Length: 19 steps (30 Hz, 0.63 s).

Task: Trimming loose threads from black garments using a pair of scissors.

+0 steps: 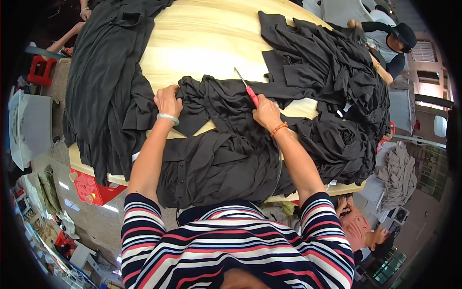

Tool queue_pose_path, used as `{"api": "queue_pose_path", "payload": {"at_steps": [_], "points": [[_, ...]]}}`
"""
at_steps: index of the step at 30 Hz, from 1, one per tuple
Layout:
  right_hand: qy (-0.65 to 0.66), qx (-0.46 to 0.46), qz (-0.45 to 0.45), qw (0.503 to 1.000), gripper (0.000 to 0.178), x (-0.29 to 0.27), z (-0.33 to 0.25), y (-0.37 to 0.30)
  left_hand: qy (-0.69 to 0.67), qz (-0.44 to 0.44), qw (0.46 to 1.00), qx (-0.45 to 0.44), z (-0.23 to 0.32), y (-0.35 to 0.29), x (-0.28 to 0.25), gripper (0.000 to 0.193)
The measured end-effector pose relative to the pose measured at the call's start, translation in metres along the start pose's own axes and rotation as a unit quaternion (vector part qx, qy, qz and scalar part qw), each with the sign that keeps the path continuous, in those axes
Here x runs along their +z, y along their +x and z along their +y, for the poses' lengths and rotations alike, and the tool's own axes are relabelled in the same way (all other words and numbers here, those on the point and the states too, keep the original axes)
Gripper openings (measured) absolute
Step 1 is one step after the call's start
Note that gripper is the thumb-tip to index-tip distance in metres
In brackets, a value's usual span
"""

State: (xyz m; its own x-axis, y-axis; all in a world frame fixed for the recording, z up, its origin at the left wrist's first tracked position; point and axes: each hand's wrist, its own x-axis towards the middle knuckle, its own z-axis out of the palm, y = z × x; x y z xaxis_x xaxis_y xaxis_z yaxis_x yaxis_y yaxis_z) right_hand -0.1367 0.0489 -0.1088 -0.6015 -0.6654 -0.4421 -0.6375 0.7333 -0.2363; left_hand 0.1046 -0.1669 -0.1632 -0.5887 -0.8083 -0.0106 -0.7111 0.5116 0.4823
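Note:
My left hand [168, 102], with a pale bangle at the wrist, is closed on the edge of a black garment [216, 96] bunched across the table. In my right hand [267, 113] is a red-handled tool [251, 95] with a slim metal blade; its exact kind does not show. The blade points away from me and up to the left, over the cloth. My right fingers rest on or just above the same dark fabric. Nearer my body, another black garment [211, 166] with a buttoned edge lies crumpled over the table's front.
Black garments [108, 86] are heaped on the left of the wooden table [202, 38], and more [337, 72] on the right. A person in a cap [392, 45] handles cloth at the far right. A red stool [91, 188] and a clear bin [31, 127] stand at left.

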Motion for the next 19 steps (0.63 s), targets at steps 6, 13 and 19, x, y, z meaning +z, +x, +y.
{"api": "queue_pose_path", "payload": {"at_steps": [6, 13, 19], "points": [[0.096, 0.007, 0.062, 0.993, 0.038, -0.051, 0.022, -0.039, -0.091, 0.167, 0.966, 0.174, 0.009, 0.003, -0.068, 0.027], [0.033, -0.074, 0.061, 0.995, 0.041, -0.006, -0.015, -0.03, -0.142, 0.135, 0.953, 0.231, 0.049, -0.068, -0.102, 0.032], [0.012, -0.085, 0.029, 0.996, 0.033, -0.002, -0.022, -0.028, -0.061, 0.062, 0.968, 0.234, 0.02, -0.107, -0.118, 0.031]]}}
